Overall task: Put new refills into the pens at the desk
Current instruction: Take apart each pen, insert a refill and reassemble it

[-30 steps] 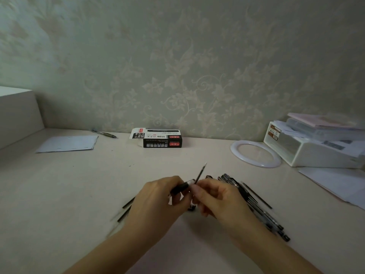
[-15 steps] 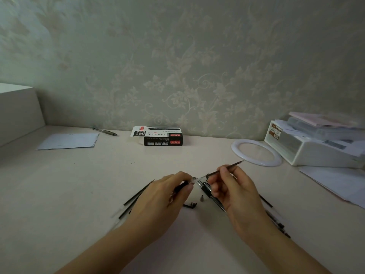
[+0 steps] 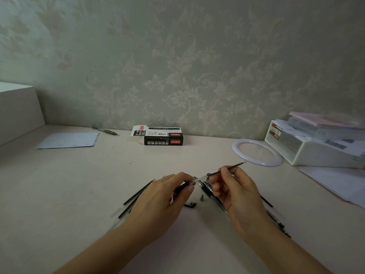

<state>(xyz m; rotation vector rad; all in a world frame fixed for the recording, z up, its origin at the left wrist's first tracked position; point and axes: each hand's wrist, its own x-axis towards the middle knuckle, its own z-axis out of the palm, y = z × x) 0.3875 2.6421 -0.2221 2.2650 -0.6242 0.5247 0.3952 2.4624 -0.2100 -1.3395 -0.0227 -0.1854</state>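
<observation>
Black-gripped pen barrel (image 3: 182, 188) sits pinched in the left hand (image 3: 164, 196), fingers curled round it just above the desk (image 3: 79, 184); the right hand (image 3: 235, 191) pinches a thin dark refill (image 3: 227, 170) between thumb and fingertips, its point aimed up and to the right, its clear tail meeting the open mouth of the barrel; whether it is inside yet I cannot tell; right below the hands, a small metal tip piece (image 3: 202, 198) stands on the desk and a little dark bent part (image 3: 190, 204) lies beside it; a heap of pens (image 3: 209, 191) runs under the right hand toward the near right; loose refills (image 3: 136, 196) fan out behind the left hand; further back, a black refill box (image 3: 163, 137) lies by the wall, a white ring (image 3: 256, 152) to its right, then a white tray (image 3: 308, 153) stacked with papers; far left, a sheet of paper (image 3: 69, 140) and one lone pen (image 3: 103, 130).
</observation>
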